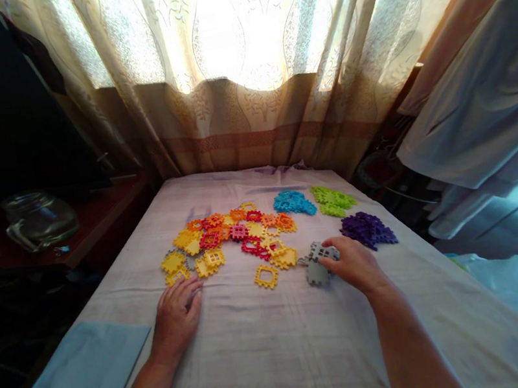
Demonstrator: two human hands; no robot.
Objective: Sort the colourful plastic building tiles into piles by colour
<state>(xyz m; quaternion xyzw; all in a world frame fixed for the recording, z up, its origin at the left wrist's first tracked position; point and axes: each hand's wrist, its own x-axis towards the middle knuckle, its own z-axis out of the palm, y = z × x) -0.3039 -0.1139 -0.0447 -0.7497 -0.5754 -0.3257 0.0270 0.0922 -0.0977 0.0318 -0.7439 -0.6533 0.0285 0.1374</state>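
Note:
My right hand is at a small pile of grey interlocking toothed tiles, its thumb and fingers closed on the edge of a grey window tile. My left hand rests with fingers stretched on the cloth, just below some yellow tiles. Red tiles, orange tiles and more yellow tiles lie mixed in the middle. One yellow frame tile sits apart between my hands. Another grey tile shows partly among the yellow ones at the left.
Sorted piles of blue tiles, green tiles and purple tiles lie at the back right. A light-blue folded cloth covers the left front edge. A glass jar stands on a side table; a curtain hangs behind.

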